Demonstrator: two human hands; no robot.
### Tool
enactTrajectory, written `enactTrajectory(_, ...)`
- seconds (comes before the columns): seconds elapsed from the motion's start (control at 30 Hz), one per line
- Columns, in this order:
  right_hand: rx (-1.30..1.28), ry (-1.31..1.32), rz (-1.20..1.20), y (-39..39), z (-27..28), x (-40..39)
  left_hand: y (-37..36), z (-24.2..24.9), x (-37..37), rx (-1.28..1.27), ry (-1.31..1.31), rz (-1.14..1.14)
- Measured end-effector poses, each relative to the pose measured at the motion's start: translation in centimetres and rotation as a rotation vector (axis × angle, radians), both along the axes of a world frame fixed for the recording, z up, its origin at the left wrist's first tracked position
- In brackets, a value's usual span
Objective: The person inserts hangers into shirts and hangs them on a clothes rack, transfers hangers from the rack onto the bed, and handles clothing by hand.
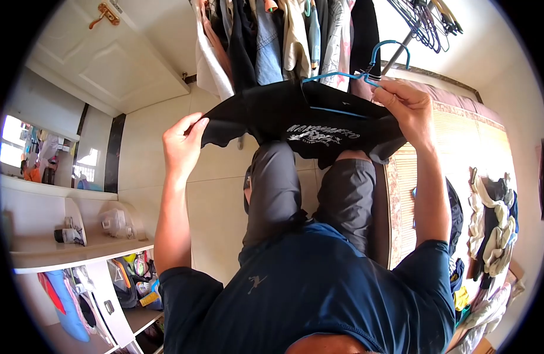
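Head view. Item: black T-shirt (295,115), which we are holding stretched at twelve o'clock, long axis running nine to three, white print facing us. Blue hanger (366,68) is sitting partly inside the neck, hook pointing to one o'clock; we judge hanging half done. Our left hand (183,144) is pinching a sleeve; our right hand (409,109) is gripping shirt and hanger. Hanging clothes (284,35) are behind.

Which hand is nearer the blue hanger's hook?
Right. The right hand grips the black shirt just below the blue hanger hook; the left hand holds the far sleeve.
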State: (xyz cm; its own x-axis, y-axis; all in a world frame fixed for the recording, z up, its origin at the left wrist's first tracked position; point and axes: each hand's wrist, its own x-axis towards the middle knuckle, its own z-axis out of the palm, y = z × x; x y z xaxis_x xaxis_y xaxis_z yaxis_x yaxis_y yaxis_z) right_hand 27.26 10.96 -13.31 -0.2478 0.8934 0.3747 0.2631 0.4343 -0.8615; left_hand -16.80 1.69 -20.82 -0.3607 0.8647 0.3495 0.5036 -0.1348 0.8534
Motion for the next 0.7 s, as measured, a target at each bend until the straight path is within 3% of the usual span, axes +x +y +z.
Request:
enactTrajectory(0.2,0.012,-0.016,0.007,0.1,-0.3,-0.3,-0.5,-0.2,0.1,-0.117,0.035,-0.037)
enactTrajectory(0.27,0.008,-0.095,-0.016,-0.1,0.8,-0.9,-0.4,1.6,1.7,0.071,0.283,-0.105)
enactTrajectory(0.47,0.151,-0.209,0.056,0.0,2.9,-4.3,2.0,5.0,7.3,0.235,0.368,-0.328)
enactTrajectory(0.7,0.214,-0.28,0.101,0.3,4.1,-7.4,5.0,7.8,12.3,0.302,0.166,-0.466)
